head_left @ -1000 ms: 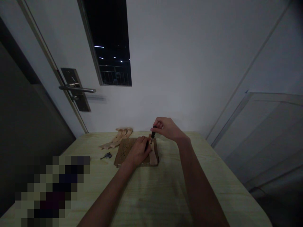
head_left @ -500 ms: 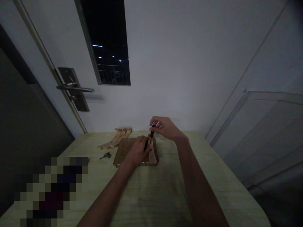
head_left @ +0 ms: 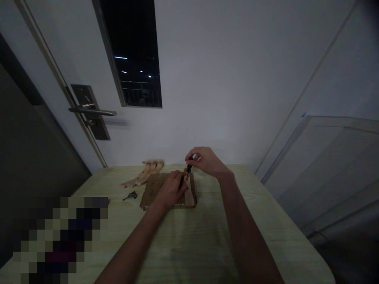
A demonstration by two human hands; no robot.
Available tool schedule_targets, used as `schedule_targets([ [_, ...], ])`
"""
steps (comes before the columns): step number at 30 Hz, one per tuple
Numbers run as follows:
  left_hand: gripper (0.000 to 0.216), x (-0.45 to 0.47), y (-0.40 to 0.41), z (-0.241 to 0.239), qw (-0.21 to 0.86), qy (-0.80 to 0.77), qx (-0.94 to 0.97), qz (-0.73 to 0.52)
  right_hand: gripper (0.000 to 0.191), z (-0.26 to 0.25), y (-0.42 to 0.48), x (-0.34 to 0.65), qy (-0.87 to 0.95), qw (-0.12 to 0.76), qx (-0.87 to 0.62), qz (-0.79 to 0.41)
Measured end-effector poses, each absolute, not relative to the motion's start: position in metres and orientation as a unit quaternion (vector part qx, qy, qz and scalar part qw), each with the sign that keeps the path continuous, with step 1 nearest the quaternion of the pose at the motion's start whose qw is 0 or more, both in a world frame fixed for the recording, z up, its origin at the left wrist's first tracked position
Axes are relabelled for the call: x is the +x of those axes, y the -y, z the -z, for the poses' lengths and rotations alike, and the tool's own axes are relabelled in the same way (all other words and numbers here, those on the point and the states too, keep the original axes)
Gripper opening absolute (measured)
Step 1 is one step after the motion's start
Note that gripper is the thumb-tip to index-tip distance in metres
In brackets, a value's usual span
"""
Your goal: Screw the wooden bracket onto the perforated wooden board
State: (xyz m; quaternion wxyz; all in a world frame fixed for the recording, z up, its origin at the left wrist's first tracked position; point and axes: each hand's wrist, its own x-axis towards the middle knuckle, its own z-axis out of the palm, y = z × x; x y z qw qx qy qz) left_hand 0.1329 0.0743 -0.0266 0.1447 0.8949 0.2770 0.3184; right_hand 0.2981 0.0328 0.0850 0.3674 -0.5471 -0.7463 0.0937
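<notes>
My right hand is closed around the dark handle of a screwdriver. The tool stands nearly upright, its tip down at the far part of a pale wooden piece. That piece lies along the right edge of a brown corrugated cardboard slab. Resting over the slab, my left hand grips the wooden piece from its left side; its fingertips are partly hidden. Whether a screw sits under the screwdriver tip is too small to make out.
Several curved wooden pieces lie at the table's back left. Nearer is a small heap of metal bits, probably screws. The pale wood-grain table meets a white door with a handle. A blurred-out patch covers the lower left.
The view has shifted slightly. Both hands keep nearly the same place, with the screwdriver still at the wooden piece; no clear movement of objects shows.
</notes>
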Motion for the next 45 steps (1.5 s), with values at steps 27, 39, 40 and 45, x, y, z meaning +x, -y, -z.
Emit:
schedule_targets([
  [27,0.019,0.134,-0.073,0.026,0.142,-0.274,0.896,-0.32,0.014,-0.081,-0.034,0.301,0.74,0.373,-0.555,-0.069],
  [39,0.021,0.133,-0.071,0.024,0.145,-0.279,0.896,-0.315,0.006,-0.085,-0.032,0.3,0.737,0.378,-0.55,-0.107],
  [40,0.021,0.133,-0.071,0.024,0.145,-0.28,0.895,-0.315,0.01,-0.083,-0.032,0.302,0.738,0.378,-0.546,-0.119],
  [45,0.021,0.133,-0.071,0.023,0.144,-0.277,0.896,-0.314,0.025,-0.079,-0.032,0.307,0.737,0.382,-0.538,-0.143],
])
